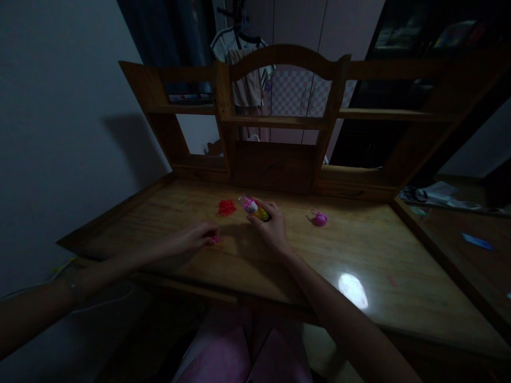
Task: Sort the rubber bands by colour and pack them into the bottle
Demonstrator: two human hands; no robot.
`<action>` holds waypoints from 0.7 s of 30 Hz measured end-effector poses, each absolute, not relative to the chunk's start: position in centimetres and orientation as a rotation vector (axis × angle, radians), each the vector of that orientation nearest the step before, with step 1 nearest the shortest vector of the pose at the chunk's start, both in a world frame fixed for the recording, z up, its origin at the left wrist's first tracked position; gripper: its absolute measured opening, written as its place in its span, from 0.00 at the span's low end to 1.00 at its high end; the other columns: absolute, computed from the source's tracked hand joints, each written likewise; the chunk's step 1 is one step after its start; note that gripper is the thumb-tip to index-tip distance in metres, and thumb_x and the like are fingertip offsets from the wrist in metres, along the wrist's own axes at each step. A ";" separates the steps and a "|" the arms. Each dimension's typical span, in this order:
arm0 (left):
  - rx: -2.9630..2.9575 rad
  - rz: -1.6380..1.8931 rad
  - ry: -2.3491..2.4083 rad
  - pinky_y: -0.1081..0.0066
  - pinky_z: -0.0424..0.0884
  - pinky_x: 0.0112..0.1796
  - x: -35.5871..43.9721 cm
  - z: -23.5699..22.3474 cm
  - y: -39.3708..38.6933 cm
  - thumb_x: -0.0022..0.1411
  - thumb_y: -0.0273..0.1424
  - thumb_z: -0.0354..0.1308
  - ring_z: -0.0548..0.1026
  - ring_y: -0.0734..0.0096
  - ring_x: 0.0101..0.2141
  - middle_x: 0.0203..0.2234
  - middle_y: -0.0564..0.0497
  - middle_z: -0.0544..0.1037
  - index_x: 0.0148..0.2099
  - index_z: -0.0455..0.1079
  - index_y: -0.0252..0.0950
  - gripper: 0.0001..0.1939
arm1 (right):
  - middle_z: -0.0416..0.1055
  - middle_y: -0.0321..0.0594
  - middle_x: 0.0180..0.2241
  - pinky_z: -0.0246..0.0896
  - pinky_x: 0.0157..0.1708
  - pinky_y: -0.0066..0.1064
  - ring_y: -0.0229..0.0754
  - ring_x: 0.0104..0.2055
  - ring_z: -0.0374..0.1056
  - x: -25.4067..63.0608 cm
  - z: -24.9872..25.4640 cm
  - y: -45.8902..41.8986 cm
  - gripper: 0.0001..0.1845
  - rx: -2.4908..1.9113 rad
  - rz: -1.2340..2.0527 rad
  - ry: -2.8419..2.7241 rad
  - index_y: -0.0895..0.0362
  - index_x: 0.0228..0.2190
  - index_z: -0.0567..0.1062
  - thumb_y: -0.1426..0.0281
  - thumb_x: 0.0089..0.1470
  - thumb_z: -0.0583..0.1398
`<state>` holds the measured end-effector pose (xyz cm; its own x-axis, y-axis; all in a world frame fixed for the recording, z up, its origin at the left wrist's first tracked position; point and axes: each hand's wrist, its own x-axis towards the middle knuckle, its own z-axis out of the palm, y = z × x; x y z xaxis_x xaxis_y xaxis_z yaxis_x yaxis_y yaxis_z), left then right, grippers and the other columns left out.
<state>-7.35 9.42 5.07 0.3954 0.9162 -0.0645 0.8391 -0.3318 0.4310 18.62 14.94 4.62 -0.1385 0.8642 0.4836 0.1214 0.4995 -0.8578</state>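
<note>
My right hand (273, 223) is wrapped round a small clear bottle (254, 207) with pink and yellow contents and a pale label, tilted above the wooden desk (335, 250). Down on the desk to the left, the fingers of my left hand (205, 234) are pinched together at a little heap of pink bits (215, 240); they look like small bands, too fine to make out. Beyond that hand lies a loose red pile (227, 207) of similar pieces. A round purple lid-like piece (320, 218) with a loop rests to the right of the bottle.
A wooden shelf unit (275, 123) rises along the desk's far edge, with drawers at its base. The wall (80, 117) stands close on the left. A raised wooden edge (443, 255) bounds the right side, and a blue flat object (477, 241) lies past it.
</note>
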 end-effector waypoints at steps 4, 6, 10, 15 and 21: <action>2.338 0.350 1.530 0.69 0.64 0.33 -7.2 5.3 9.4 0.62 0.35 0.52 0.69 0.69 0.30 0.29 0.50 0.73 0.35 0.69 0.36 0.10 | 0.67 0.38 0.43 0.62 0.47 0.35 0.43 0.45 0.66 18.6 4.1 15.2 0.26 -0.860 0.806 -1.630 0.47 0.49 0.76 0.72 0.46 0.66; 2.280 0.381 1.507 0.70 0.65 0.31 -7.4 6.3 10.4 0.62 0.36 0.52 0.69 0.70 0.29 0.28 0.51 0.73 0.34 0.68 0.35 0.10 | 0.67 0.38 0.42 0.62 0.48 0.36 0.43 0.45 0.66 18.6 3.9 15.3 0.26 -0.851 0.787 -1.668 0.47 0.49 0.76 0.73 0.46 0.66; 2.127 0.524 1.436 0.71 0.68 0.32 -7.6 10.3 12.9 0.60 0.38 0.55 0.72 0.70 0.30 0.30 0.50 0.74 0.37 0.68 0.34 0.11 | 0.68 0.38 0.42 0.61 0.48 0.36 0.44 0.45 0.66 18.5 3.8 15.1 0.27 -0.787 0.759 -1.766 0.48 0.50 0.76 0.74 0.47 0.65; 2.109 0.557 1.435 0.70 0.69 0.35 -5.8 14.0 13.7 0.58 0.40 0.58 0.74 0.69 0.32 0.30 0.50 0.76 0.38 0.70 0.33 0.14 | 0.69 0.38 0.44 0.61 0.49 0.36 0.44 0.47 0.66 18.3 4.1 14.5 0.27 -0.623 0.815 -1.831 0.47 0.50 0.75 0.76 0.48 0.64; 2.106 0.586 1.459 0.68 0.71 0.39 -4.0 15.4 13.5 0.55 0.39 0.62 0.76 0.66 0.35 0.33 0.49 0.79 0.39 0.72 0.34 0.14 | 0.69 0.37 0.45 0.61 0.49 0.35 0.43 0.47 0.66 18.3 4.1 14.4 0.27 -0.591 0.907 -1.765 0.47 0.50 0.75 0.75 0.48 0.64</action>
